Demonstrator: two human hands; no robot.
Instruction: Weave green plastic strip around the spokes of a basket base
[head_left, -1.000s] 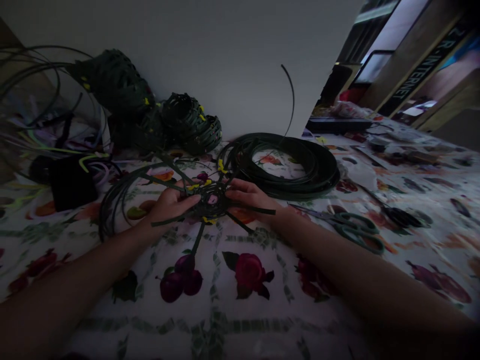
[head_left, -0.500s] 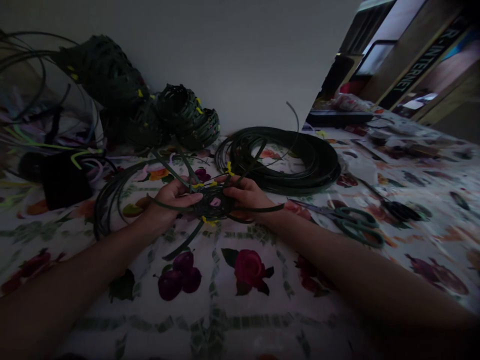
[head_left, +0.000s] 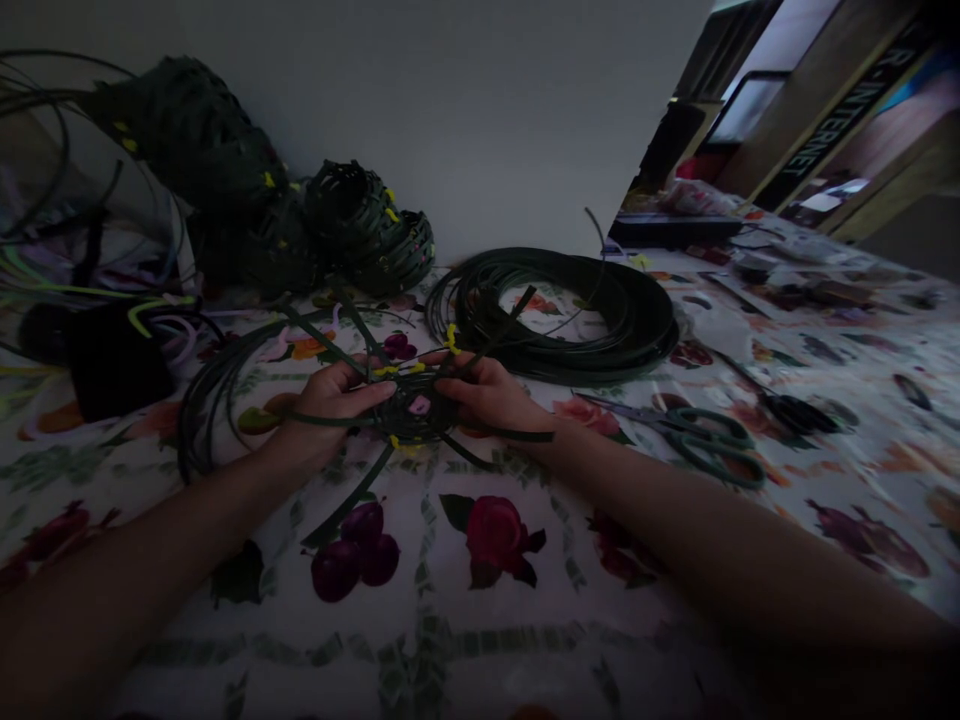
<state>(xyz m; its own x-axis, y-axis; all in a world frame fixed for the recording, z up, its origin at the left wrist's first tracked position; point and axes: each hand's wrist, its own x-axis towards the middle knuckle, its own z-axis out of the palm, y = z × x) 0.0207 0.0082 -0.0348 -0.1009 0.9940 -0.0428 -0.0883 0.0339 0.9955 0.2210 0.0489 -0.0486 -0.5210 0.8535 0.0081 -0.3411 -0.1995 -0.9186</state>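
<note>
Floral tablecloth (head_left: 420, 590) across the whole worktop, pale wall (head_left: 450, 120) rising behind its far edge. Against that wall, toward the far left corner, a heap of dark green woven baskets (head_left: 360, 230), yellow clips (head_left: 390, 213) dotted along their rims. Near the far edge, right of centre, a large coil of dark green strapping (head_left: 630, 320), lying flat. Toward the right edge, green-handled scissors (head_left: 712, 445), closed and flat on the cloth. By the left edge, a black pouch (head_left: 112, 365) beside a tangle of loose strands (head_left: 90, 240). Mid-worktop, just in front of the coil, an unfinished woven base (head_left: 412, 415), long strips fanning out from it in all directions. Left hand (head_left: 330, 405) and right hand (head_left: 487, 395) both grasping that base from opposite sides, fingers curled over the weave. Small pink piece (head_left: 420, 405) at its centre.
</note>
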